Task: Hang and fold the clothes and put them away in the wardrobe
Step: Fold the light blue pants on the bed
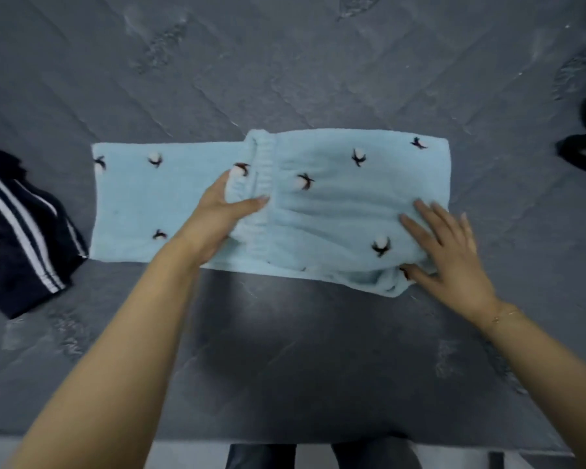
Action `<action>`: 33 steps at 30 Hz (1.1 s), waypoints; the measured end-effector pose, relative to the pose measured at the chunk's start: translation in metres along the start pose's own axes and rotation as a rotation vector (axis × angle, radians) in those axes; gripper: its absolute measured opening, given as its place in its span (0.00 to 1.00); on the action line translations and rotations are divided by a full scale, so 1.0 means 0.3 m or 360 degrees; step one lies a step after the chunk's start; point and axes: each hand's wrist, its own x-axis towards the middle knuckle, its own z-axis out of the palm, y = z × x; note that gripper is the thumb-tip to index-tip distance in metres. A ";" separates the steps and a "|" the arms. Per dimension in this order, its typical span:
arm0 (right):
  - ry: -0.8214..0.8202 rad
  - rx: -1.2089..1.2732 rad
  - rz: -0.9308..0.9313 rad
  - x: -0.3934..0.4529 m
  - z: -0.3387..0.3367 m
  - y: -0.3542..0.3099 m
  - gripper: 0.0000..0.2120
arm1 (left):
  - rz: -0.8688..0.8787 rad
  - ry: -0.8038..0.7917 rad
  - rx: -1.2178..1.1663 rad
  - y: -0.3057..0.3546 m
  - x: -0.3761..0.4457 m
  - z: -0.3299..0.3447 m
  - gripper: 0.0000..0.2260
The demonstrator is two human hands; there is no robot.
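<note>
Grey bed (285,79): left hand (222,211) grips blue trousers (335,204); right hand (444,245) presses flat.

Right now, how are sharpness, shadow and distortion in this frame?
Head view: soft overall, no glare; the pants and both hands, left and right, read clearly; a dark shadow lies on the grey surface below the pants; wide-angle bending stretches the forearms and curves the edges.
</note>
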 end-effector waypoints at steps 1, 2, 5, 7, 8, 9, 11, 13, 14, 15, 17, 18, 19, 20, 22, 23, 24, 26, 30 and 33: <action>0.0030 0.0026 0.0017 0.032 0.014 -0.031 0.33 | 0.0033 -0.0001 -0.0017 0.018 -0.015 -0.092 0.29; 0.0050 0.0052 0.0030 0.068 0.034 -0.070 0.33 | 0.0049 -0.0007 -0.0029 0.037 -0.030 -0.185 0.27; 0.0050 0.0114 0.0005 0.172 0.118 -0.211 0.34 | 0.0040 0.0028 -0.0059 0.066 -0.055 -0.450 0.25; 0.0059 0.0107 -0.0074 0.226 0.190 -0.306 0.33 | 0.0035 0.0153 0.0003 0.053 -0.047 -0.585 0.25; 0.0074 0.0100 -0.0098 0.247 0.224 -0.346 0.32 | 0.0032 0.0262 0.0057 0.034 -0.037 -0.630 0.25; 0.0094 0.0102 -0.0102 0.265 0.254 -0.379 0.29 | 0.0016 0.0408 0.0098 0.008 -0.027 -0.661 0.25; 0.0142 0.0135 -0.0061 0.291 0.298 -0.421 0.25 | -0.0022 0.0780 0.0215 -0.052 -0.018 -0.684 0.23; 0.0165 0.0147 -0.0028 0.298 0.317 -0.429 0.23 | -0.0044 0.1080 0.0669 -0.111 -0.020 -0.675 0.17; 0.0160 0.0141 -0.0032 0.296 0.319 -0.427 0.22 | -0.0039 0.1169 0.0956 -0.133 -0.029 -0.668 0.15; 0.0148 0.0133 -0.0048 0.294 0.317 -0.423 0.22 | -0.0045 0.1213 0.1160 -0.144 -0.039 -0.655 0.17; 0.0114 0.0117 -0.0092 0.293 0.308 -0.417 0.21 | -0.0177 0.1102 0.1212 -0.156 -0.049 -0.610 0.25; 0.0102 0.0110 -0.0111 0.295 0.303 -0.417 0.21 | -0.0281 0.0981 0.1059 -0.157 -0.049 -0.579 0.29; 0.0096 0.0102 -0.0126 0.298 0.300 -0.419 0.21 | -0.0405 0.0863 0.0778 -0.155 -0.045 -0.548 0.33; 0.0092 0.0094 -0.0142 0.302 0.298 -0.422 0.20 | -0.0512 0.0781 0.0449 -0.149 -0.041 -0.521 0.37; 0.0075 0.0092 -0.0169 0.307 0.295 -0.426 0.20 | -0.0607 0.0735 0.0045 -0.143 -0.026 -0.490 0.41; 0.0061 0.0099 -0.0175 0.308 0.292 -0.428 0.20 | -0.0608 0.0767 -0.0004 -0.146 -0.014 -0.481 0.40; 0.0040 0.0105 -0.0176 0.308 0.288 -0.430 0.20 | -0.0584 0.0827 0.0002 -0.149 -0.004 -0.470 0.37; -0.0030 0.0108 -0.0181 0.301 0.277 -0.431 0.22 | -0.0405 0.1012 -0.0013 -0.154 0.006 -0.437 0.21; -0.0142 0.0169 -0.0278 0.288 0.240 -0.417 0.25 | -0.0003 0.0982 -0.0406 -0.103 -0.042 -0.442 0.05; -0.0209 0.0232 -0.0398 0.296 0.229 -0.444 0.24 | 0.0137 0.0757 -0.0645 -0.088 -0.089 -0.575 0.14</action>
